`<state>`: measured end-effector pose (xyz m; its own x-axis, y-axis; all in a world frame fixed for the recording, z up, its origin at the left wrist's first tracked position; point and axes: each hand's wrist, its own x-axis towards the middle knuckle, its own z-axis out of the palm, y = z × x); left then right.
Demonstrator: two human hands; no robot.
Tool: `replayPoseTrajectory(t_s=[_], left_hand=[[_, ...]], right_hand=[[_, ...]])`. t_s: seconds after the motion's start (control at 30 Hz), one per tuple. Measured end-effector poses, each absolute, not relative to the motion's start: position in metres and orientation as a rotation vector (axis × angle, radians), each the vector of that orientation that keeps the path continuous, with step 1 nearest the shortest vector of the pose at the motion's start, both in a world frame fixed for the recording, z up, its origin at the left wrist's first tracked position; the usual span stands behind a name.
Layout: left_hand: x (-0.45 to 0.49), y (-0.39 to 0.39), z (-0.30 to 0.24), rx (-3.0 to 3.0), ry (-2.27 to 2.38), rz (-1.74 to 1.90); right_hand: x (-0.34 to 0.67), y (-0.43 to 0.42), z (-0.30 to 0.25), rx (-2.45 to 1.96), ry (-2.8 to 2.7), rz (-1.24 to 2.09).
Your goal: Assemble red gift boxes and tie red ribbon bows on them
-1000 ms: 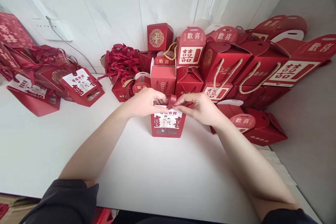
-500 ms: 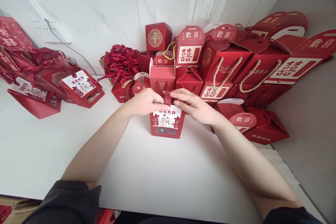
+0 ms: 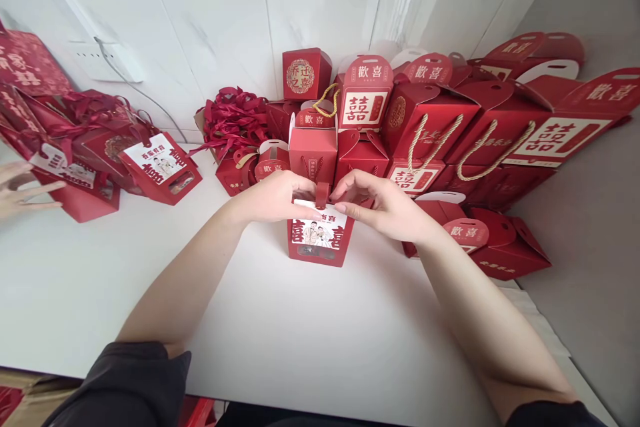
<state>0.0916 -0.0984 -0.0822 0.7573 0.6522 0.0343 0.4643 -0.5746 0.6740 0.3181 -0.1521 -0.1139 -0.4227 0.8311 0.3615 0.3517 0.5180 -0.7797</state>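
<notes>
A co-worker's hand (image 3: 12,203) has appeared at nine o'clock; my right hand (image 3: 387,210), flatter before, arches beside the ribbon (image 3: 323,195).

White worktop (image 3: 320,333) before me: upright red windowed card box (image 3: 320,235), centre-back; ribboned red card boxes (image 3: 113,149) leftward; stacked red card boxes (image 3: 440,132) along back edge.

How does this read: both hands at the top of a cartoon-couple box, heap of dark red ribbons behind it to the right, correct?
One slip: the head view shows the heap of dark red ribbons behind the cartoon-couple box to the left, not the right. The left hand and right hand are both at its top, as you say.
</notes>
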Motion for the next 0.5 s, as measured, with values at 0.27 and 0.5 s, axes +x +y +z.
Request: replayPoseTrajectory(t_s=[0.27,0.5], left_hand=[[0.087,-0.096,-0.083,2.334,0.843,0.333],[0.066,-0.097,-0.089,2.360,0.920,0.106]], right_hand=[[0.316,-0.149,-0.118,-1.034,-2.127,0.618],[0.313,-0.149,-0.121,-1.075,-1.943,0.734]])
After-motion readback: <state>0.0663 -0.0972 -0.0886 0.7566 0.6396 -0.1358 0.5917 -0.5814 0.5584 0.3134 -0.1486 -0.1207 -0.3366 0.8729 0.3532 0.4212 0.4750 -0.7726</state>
